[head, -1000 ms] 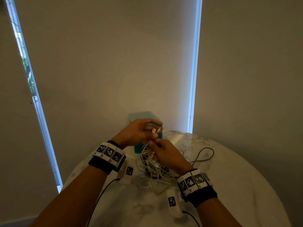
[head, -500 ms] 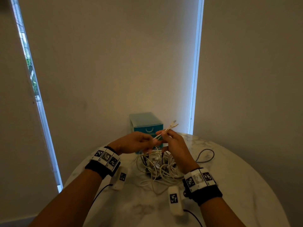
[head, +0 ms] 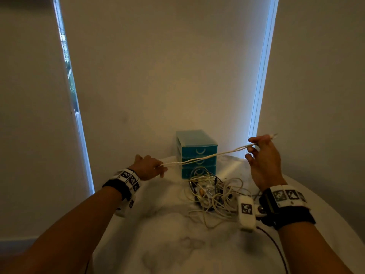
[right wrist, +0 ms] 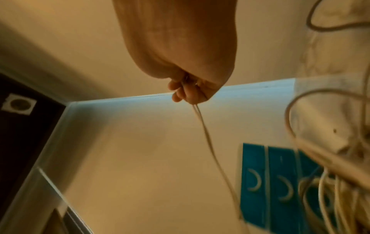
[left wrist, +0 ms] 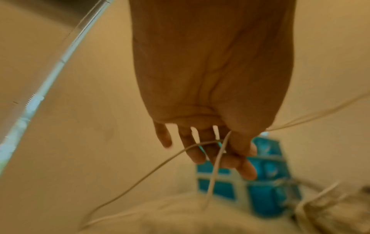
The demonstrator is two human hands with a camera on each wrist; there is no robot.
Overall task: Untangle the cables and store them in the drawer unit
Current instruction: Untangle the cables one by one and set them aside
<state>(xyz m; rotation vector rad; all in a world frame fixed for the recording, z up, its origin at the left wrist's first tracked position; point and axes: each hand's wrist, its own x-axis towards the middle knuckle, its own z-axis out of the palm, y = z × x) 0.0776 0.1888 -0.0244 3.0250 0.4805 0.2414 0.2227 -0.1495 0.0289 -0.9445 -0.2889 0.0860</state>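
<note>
- My right hand (head: 263,159) is raised to the right of the small teal plastic three-drawer unit (head: 197,153), thumb and forefinger pinched on a thin cream-white cable (head: 205,157) just short of its plug ends, which poke out past the fingers.
- My left hand (head: 147,168) sits lower and to the left, fingertips pinching the same doubled cable; the left wrist view shows strands crossing the fingers (left wrist: 236,156) and trailing down, too blurred to count.
- The stretched cable's long axis runs low-left to high-right, passing in front of the drawer fronts without clearly touching them.
- The tangled heap of white and dark cables (head: 212,194) lies on the round white marble-look table (head: 167,244), just in front of the drawer unit and below the stretched span, nearer my right wrist than my left.
- I judge the next move depends on whether this cable is free of the heap; I cannot tell, because the trailing strands are lost in blur.
- All three drawers look closed, so nothing is stored yet.
- The right wrist view is smeared; the pinch shows there only as bunched fingertips (right wrist: 180,93).
</note>
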